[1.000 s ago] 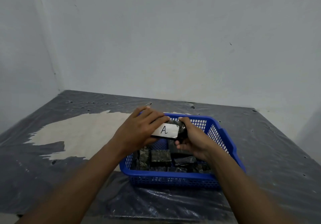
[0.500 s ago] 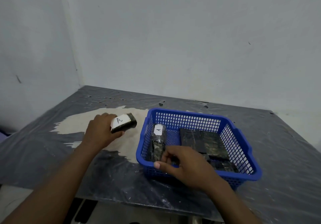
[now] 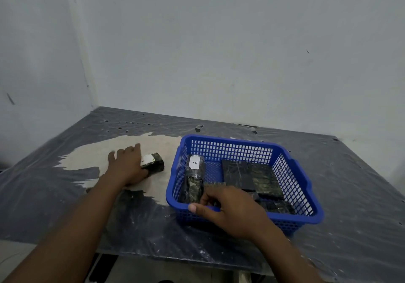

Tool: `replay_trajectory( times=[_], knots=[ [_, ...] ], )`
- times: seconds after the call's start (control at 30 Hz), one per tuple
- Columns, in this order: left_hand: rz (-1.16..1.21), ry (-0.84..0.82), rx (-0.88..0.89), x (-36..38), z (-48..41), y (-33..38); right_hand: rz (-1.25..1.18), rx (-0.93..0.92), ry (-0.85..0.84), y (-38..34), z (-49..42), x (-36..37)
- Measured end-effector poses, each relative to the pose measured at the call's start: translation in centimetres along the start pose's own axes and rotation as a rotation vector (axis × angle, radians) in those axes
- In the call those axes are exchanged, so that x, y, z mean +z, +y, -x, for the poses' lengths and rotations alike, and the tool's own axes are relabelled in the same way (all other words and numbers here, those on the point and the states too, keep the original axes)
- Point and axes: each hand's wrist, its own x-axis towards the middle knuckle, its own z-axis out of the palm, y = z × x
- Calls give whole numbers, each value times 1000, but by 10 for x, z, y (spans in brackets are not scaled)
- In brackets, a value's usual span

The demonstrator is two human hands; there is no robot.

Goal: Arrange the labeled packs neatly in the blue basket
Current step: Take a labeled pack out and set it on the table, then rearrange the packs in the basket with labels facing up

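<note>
The blue basket stands on the table right of centre. Inside it, a dark pack with a white "A" label lies along the left wall, and flat dark packs fill the middle and right. Another dark labeled pack lies on the table left of the basket. My left hand rests against this pack's left end with fingers spread, covering part of its label. My right hand grips the basket's front wall, thumb outside and fingers curled inside over a dark pack.
The table is covered with dark plastic sheeting with a worn pale patch under my left hand. Grey walls close off the back and left. The table's front edge runs just below my forearms.
My left hand has lowered the labeled pack from the air onto the table and spread its fingers. My right hand stays at the basket's front wall.
</note>
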Motion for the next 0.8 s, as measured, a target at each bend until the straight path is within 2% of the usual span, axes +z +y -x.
replay_trajectory(
  times=[0.1,0.17,0.23,0.33,0.47,0.63,0.8],
  knots=[
    [349,171,114,-14,3,44,-53,47,-35,-2,0,-2],
    [552,140,136,-21,6,77,-148,101,-72,-3,-2,-7],
    [614,56,133,-24,5,104,-245,148,-124,0,-9,-16],
    [548,-11,136,-17,2,123,-207,206,-106,21,-29,-33],
    [405,93,129,-7,3,121,4,383,-14,64,-63,-42],
    [251,145,167,-3,7,120,255,528,-136,82,-88,-28],
    [212,184,186,0,8,118,469,544,-181,75,-97,-20]
  ],
)
